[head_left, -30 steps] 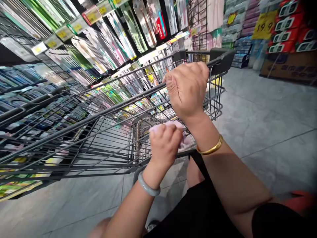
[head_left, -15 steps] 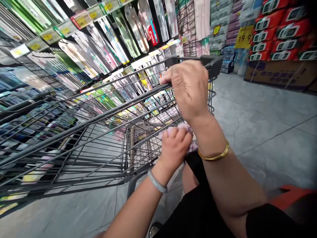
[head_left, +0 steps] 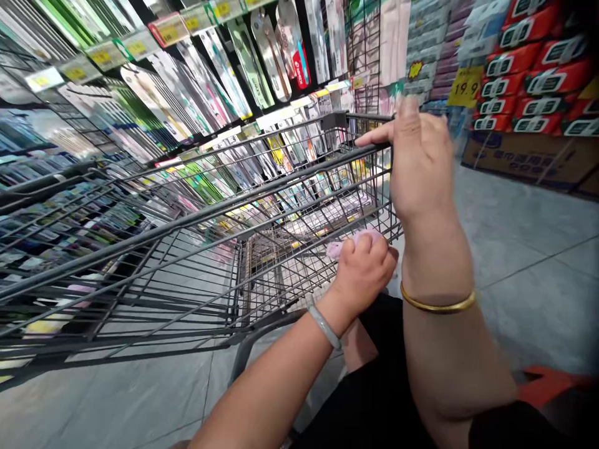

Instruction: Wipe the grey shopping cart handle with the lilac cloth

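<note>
My right hand (head_left: 423,165), with a gold bangle on its wrist, rests at the corner of the shopping cart's (head_left: 201,219) upper rim. Its thumb points up and one finger stretches along the rim; the other fingers are partly hidden. Lower and to the left, my left hand (head_left: 365,269), wearing a pale grey bangle, is closed over a soft lilac thing (head_left: 336,249). Most of that lilac thing is covered by the fingers, so its kind does not show. The wire cart stands tilted in view, alongside the shelves.
Packaged toothbrushes (head_left: 281,50) hang in rows behind the cart, above price tags (head_left: 135,47). At the right, orange-red packs (head_left: 510,81) are stacked on a cardboard box (head_left: 528,159), beside a yellow price sign (head_left: 463,87). Grey tiled floor (head_left: 528,249) runs below.
My right hand has slid right along the rim to the corner, and its thumb has lifted. My left hand has shifted right and slightly down with the lilac thing.
</note>
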Demonstrator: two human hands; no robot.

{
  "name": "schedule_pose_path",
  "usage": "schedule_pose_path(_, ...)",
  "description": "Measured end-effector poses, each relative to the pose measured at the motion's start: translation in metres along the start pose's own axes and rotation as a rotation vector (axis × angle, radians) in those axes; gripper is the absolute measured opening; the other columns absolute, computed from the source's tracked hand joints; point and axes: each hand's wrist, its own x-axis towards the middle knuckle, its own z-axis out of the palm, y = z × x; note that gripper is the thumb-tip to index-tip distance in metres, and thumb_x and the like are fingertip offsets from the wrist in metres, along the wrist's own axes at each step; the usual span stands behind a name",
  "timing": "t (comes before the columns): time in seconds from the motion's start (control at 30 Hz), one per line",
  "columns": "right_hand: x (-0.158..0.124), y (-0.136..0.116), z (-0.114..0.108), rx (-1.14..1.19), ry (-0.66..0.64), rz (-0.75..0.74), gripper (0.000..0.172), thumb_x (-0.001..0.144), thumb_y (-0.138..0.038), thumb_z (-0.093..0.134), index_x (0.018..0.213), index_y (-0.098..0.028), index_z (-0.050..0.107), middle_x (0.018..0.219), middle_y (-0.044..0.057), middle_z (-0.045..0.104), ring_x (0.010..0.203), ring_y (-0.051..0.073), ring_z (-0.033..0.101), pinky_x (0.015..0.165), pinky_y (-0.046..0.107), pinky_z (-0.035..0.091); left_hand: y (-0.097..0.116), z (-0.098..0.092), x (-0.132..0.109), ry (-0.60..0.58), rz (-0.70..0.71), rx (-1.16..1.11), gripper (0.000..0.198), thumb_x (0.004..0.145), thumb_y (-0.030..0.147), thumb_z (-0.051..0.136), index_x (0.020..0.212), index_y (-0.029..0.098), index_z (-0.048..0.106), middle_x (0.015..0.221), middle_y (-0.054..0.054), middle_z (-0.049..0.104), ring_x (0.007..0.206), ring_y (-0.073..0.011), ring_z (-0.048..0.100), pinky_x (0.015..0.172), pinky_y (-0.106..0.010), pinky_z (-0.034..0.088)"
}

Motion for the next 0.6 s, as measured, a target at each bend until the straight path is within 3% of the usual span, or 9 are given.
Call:
schedule_pose_path(0.1,0.000,0.000,0.001,0.004,0.030,0.033,0.065,0.104,-0.053,0.020,0.078,-0.026,0.073,0.094,0.006,0.074,0.113,0.025,0.058,0.115,0.050,0.028,-0.014,-0.016,0.012,0.110,-0.027,0.039,0.018,0.097,0.021,0.048,0.083,0.020,0.060,0.090,-0.004,0.066,0.083,-0.0207,0.054,0.068,-0.039,0.028)
schedule_pose_path(0.23,0.002,0.002,-0.004,-0.038,-0.062,-0.009,0.059,0.105,-0.045,0.020,0.086,-0.028,0.073,0.100,0.005,0.074,0.114,0.024,0.059,0.112,0.047,0.035,-0.033,-0.032,0.040,0.210,-0.065,0.109,0.020,0.099,0.021,0.046,0.089,0.020,0.063,0.104,-0.005,0.068,0.097,-0.0224,0.055,0.075,-0.041,0.030)
schedule_pose_path(0.3,0.002,0.002,-0.005,-0.046,-0.086,-0.007,0.053,0.105,-0.041,0.025,0.089,-0.028,0.074,0.103,0.004,0.074,0.115,0.024,0.059,0.112,0.047,0.035,-0.031,-0.027,0.037,0.172,-0.044,0.096,0.022,0.100,0.021,0.044,0.088,0.020,0.062,0.102,-0.006,0.067,0.096,-0.0225,0.054,0.074,-0.040,0.030)
schedule_pose_path(0.47,-0.002,0.001,0.005,-0.033,0.015,0.025,0.044,0.103,-0.040,0.038,0.086,-0.025,0.075,0.099,0.004,0.074,0.119,0.026,0.055,0.115,0.051,0.030,-0.010,-0.007,-0.006,-0.165,0.166,-0.091,0.019,0.098,0.026,0.050,0.084,0.018,0.061,0.091,-0.006,0.062,0.088,-0.0205,0.053,0.068,-0.037,0.028)
schedule_pose_path(0.53,-0.003,0.000,0.011,-0.011,0.077,0.033,0.043,0.101,-0.041,0.041,0.083,-0.024,0.075,0.097,0.004,0.074,0.119,0.026,0.055,0.115,0.053,0.030,-0.013,-0.012,-0.012,-0.171,0.170,-0.075,0.018,0.098,0.025,0.050,0.086,0.019,0.062,0.093,-0.005,0.062,0.089,-0.0200,0.053,0.070,-0.037,0.029)
schedule_pose_path(0.6,-0.003,-0.001,0.013,0.021,0.118,0.041,0.043,0.100,-0.046,0.042,0.083,-0.024,0.075,0.095,0.004,0.074,0.118,0.027,0.055,0.114,0.055,0.030,-0.023,-0.025,-0.004,-0.080,0.106,0.004,0.016,0.097,0.024,0.050,0.089,0.021,0.063,0.096,-0.005,0.063,0.093,-0.0208,0.054,0.074,-0.038,0.030)
